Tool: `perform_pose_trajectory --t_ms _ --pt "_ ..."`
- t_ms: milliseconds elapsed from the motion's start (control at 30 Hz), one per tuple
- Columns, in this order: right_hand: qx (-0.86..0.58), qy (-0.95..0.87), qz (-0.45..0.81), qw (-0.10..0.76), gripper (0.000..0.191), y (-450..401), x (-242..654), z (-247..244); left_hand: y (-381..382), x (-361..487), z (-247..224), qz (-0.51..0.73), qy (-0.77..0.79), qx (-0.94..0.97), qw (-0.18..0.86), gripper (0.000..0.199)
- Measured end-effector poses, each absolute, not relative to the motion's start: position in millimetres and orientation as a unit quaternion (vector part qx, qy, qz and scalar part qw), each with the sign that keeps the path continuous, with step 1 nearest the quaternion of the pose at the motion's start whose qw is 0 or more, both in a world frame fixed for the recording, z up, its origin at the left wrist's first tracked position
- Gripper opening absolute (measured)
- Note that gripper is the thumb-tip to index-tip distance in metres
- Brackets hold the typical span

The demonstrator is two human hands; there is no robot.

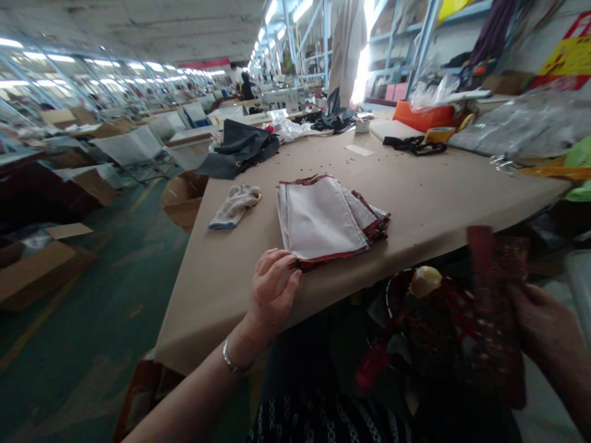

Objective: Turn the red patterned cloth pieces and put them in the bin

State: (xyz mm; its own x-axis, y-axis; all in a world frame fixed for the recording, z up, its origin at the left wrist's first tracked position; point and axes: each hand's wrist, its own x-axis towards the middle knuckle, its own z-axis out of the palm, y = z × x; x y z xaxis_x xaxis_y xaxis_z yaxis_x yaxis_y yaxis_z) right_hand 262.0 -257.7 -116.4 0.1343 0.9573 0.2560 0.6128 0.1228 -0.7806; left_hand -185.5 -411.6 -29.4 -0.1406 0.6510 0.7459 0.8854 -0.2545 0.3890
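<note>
A stack of pale fabric pieces with dark red edges (321,218) lies near the front edge of the table. My left hand (272,289) is at the stack's near left corner, its thumb and fingers closed around the red edge there. Off the table at the right, my right hand (542,314) grips a dark red patterned cloth (496,295), slightly blurred. Below it, more dark red cloth (434,326) hangs or lies in shadow beside the table edge. A whitish knitted glove (233,206) with a blue cuff rests left of the stack.
The brown-covered table (221,277) carries black fabric (242,147) at its far left, a dark strap (413,145), yellow tape (439,134), an orange bin (427,115) and clear plastic (521,126) toward the right. Cardboard boxes (44,267) stand on the floor at left.
</note>
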Motion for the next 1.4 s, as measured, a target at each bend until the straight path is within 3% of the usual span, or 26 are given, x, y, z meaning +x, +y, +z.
perform_pose_trajectory --t_ms 133,200,300,400,467,533,633,767,833,933,1000,1067,1133,1200,1300,1400 --pt "-0.708 -0.583 0.253 0.308 0.023 -255.3 252.1 -165.0 -395.6 -183.9 -32.5 -0.432 -0.612 -0.650 0.124 0.026" --pt "-0.704 -0.583 0.252 0.319 0.028 -255.1 237.8 -156.3 -387.5 -182.1 -30.5 -0.430 -0.612 -0.651 0.127 0.022" --pt "-0.653 -0.588 0.159 0.449 0.035 -271.6 197.7 -94.1 -378.4 -181.2 -23.2 -0.441 -0.598 -0.654 0.140 0.016" --pt "-0.445 -0.734 0.050 0.510 0.025 -304.8 130.7 -13.3 -373.2 -176.5 -12.1 -0.458 -0.583 -0.651 0.163 0.014" --pt "-0.264 -0.856 0.049 0.442 0.023 -321.5 78.6 21.7 -371.8 -169.6 -3.8 -0.464 -0.571 -0.655 0.173 0.014" --pt "-0.225 -0.910 0.013 0.348 0.031 -323.6 32.7 34.8 -372.7 -162.0 4.1 -0.468 -0.551 -0.668 0.176 0.014" --pt "-0.274 -0.927 -0.032 0.253 0.029 -303.4 -2.8 32.4 -378.8 -155.9 11.8 -0.468 -0.525 -0.685 0.187 0.016" --pt "-0.400 -0.881 -0.043 0.248 0.035 -287.1 19.9 35.6 -394.2 -155.0 5.8 -0.482 -0.549 -0.660 0.174 0.018" --pt "-0.423 -0.865 -0.024 0.268 0.042 -298.4 45.4 36.6 -402.6 -148.2 -4.4 -0.512 -0.586 -0.621 0.092 0.015" --pt "-0.397 -0.870 0.014 0.293 0.032 -330.0 79.1 15.8 -413.0 -123.5 -19.9 -0.580 -0.614 -0.501 -0.189 0.008" --pt "-0.389 -0.877 0.039 0.281 0.022 -352.1 94.2 -14.0 -417.5 -101.9 -25.3 -0.621 -0.576 -0.364 -0.387 0.016" --pt "-0.414 -0.874 0.082 0.243 0.021 -371.0 103.7 -47.5 -419.6 -82.3 -27.0 -0.644 -0.519 -0.239 -0.509 0.024" --pt "-0.454 -0.845 0.169 0.227 0.022 -385.7 109.1 -73.9 -419.9 -68.1 -29.0 -0.644 -0.477 -0.166 -0.575 0.029" --pt "-0.468 -0.774 0.333 0.267 0.017 -395.6 111.5 -86.2 -419.6 -59.6 -34.2 -0.628 -0.464 -0.147 -0.607 0.029" --pt "-0.435 -0.477 0.650 0.402 0.015 -402.4 112.3 -80.7 -421.1 -52.8 -46.1 -0.550 -0.502 -0.241 -0.623 0.025" --pt "-0.357 -0.177 0.806 0.438 0.019 -406.7 113.8 -62.6 -423.4 -48.3 -48.6 -0.395 -0.481 -0.323 -0.713 0.032"
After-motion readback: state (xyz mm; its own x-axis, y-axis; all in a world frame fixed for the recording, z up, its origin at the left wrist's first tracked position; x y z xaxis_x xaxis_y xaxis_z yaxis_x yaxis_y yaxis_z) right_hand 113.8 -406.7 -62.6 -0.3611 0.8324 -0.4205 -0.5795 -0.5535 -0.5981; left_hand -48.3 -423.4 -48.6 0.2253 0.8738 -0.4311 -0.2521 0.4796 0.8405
